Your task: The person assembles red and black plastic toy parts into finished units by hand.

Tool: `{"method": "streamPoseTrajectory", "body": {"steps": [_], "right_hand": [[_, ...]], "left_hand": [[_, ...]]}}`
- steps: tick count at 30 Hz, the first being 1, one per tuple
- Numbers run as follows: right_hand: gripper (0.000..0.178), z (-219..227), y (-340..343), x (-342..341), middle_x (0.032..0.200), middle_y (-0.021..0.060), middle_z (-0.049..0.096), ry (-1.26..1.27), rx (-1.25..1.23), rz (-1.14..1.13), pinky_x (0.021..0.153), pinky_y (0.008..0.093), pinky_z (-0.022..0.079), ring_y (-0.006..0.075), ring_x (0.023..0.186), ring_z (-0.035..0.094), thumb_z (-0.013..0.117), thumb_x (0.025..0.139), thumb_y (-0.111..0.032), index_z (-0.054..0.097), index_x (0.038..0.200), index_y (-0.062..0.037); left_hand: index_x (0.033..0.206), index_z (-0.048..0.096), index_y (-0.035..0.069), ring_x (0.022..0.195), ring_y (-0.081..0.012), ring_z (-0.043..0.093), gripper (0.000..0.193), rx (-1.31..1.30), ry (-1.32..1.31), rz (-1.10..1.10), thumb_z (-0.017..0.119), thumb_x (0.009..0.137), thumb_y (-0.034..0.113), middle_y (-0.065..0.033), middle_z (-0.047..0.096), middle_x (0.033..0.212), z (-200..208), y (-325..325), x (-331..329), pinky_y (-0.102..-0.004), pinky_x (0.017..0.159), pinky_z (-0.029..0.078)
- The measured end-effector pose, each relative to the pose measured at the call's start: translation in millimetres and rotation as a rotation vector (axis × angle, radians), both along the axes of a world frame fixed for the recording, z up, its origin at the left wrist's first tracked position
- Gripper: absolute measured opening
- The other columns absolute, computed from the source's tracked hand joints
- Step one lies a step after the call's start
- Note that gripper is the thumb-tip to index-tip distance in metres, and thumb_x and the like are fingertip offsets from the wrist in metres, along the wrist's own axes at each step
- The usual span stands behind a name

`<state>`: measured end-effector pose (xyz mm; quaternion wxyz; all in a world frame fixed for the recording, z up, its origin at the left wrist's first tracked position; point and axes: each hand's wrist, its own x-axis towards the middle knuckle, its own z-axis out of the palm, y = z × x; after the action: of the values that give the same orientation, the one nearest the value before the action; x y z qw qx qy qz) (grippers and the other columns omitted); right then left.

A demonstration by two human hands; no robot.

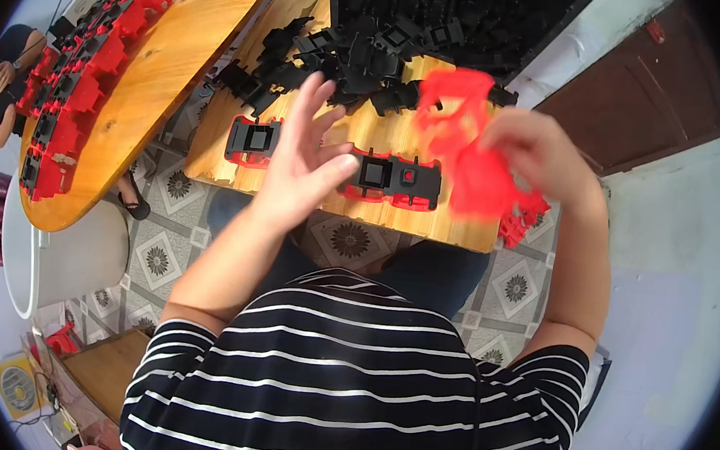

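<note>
Risk sits with the right hand (527,149) — it pinches blurred red plastic parts (467,149) that may slip; left hand (307,149) hovers spread, empty.

Red plastic frame (461,140), black parts (365,52), honey-yellow wooden board (384,130) (black-and-white striped shirt (348,376) below), patterned grey floor tiles (350,239).

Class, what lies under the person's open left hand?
Under the left hand lies a wooden board bearing black-and-red assemblies. The hand covers the stretch between them, so what lies there is hidden.
</note>
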<state>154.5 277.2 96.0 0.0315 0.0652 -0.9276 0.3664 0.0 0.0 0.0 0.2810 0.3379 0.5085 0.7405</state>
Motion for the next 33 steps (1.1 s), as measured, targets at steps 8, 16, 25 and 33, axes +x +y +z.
{"method": "streamPoseTrajectory", "body": {"steps": [8, 16, 25, 33], "right_hand": [[0.023, 25.5, -54.4, -81.7, 0.094, 0.0067, 0.070, -0.181, -0.173, 0.489, 0.078, 0.0336, 0.052, 0.0209, 0.085, 0.065, 0.063, 0.084, -0.005, 0.069, 0.106, -0.0054], [0.071, -64.6, -42.7, -233.6, 0.147, 0.0177, 0.039, 0.011, 0.984, -0.076, 0.101, 0.0447, 0.046, 0.0338, 0.130, 0.047, 0.081, 0.071, -0.021, 0.053, 0.136, -0.0123], [0.025, -58.7, 104.3, -167.5, 0.103, 0.0056, 0.068, 0.328, 0.039, -0.546, 0.075, 0.0256, 0.050, 0.0117, 0.083, 0.064, 0.076, 0.084, -0.023, 0.067, 0.093, -0.0019], [0.024, -154.1, 117.9, 12.1, 0.125, 0.0161, 0.056, 0.707, -1.255, -0.815, 0.094, 0.0400, 0.054, 0.0265, 0.103, 0.063, 0.063, 0.096, -0.015, 0.055, 0.111, 0.0015]], "left_hand": [[0.153, 0.021, 0.006, 0.111, -0.0259, 0.061, 0.118, 0.120, -0.315, -0.560, 0.093, 0.061, 0.029, -0.0115, 0.055, 0.129, -5.2, -15.5, -32.2, -0.0376, 0.088, 0.055], [0.150, 0.026, 0.008, 0.118, -0.0269, 0.056, 0.097, 0.102, -0.194, 0.098, 0.084, 0.073, 0.018, -0.0101, 0.049, 0.131, -2.5, -58.1, -61.6, -0.0465, 0.099, 0.051], [0.145, 0.031, 0.000, 0.115, -0.0226, 0.056, 0.086, -0.149, 0.129, 0.164, 0.080, 0.078, 0.024, -0.0148, 0.053, 0.128, 31.6, 0.8, -102.4, -0.0358, 0.097, 0.048], [0.144, 0.027, -0.003, 0.124, -0.0237, 0.053, 0.095, -0.582, 0.316, -0.495, 0.086, 0.074, 0.022, -0.0162, 0.055, 0.132, 0.8, 180.3, -44.9, -0.0363, 0.108, 0.041]]}}
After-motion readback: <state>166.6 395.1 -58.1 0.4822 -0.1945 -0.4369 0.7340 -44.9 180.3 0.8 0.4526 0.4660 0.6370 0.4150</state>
